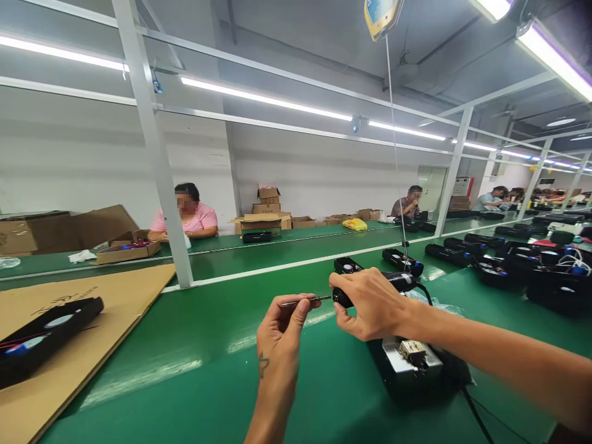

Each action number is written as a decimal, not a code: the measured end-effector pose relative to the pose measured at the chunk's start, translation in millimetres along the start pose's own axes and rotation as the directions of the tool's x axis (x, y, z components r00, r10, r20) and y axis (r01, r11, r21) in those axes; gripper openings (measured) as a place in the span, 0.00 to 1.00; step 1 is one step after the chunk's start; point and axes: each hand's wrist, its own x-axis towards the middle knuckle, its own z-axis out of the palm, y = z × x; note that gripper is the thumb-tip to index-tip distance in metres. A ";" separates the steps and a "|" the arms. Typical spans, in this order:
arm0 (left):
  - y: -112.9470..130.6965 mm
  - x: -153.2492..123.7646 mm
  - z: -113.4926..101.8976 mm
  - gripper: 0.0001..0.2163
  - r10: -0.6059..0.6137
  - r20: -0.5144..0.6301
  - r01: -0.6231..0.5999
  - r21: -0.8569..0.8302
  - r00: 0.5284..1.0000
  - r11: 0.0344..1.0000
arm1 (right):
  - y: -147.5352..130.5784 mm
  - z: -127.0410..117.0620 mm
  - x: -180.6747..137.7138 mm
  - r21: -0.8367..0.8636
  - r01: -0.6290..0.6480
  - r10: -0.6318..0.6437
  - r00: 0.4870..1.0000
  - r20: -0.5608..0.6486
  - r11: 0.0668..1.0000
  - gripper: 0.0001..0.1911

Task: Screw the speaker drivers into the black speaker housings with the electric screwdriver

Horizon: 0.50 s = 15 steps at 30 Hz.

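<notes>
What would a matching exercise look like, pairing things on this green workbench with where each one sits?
Things:
1. Thin metal tool
2. Black cylindrical handle with cord
3. Long black plastic unit
4. Yellow plastic packet

Places:
A. Tan cardboard sheet
B. Right hand
C. Far green bench
D. Left hand

Pairs: 1-D, 2-B, 3-A, 4-C
</notes>
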 end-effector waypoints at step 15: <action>-4.7 -3.9 7.9 0.12 0.121 -0.010 -0.121 0.038 0.993 0.992 | -4.6 -1.6 -1.0 -0.036 -0.018 0.019 0.999 0.032 0.999 0.07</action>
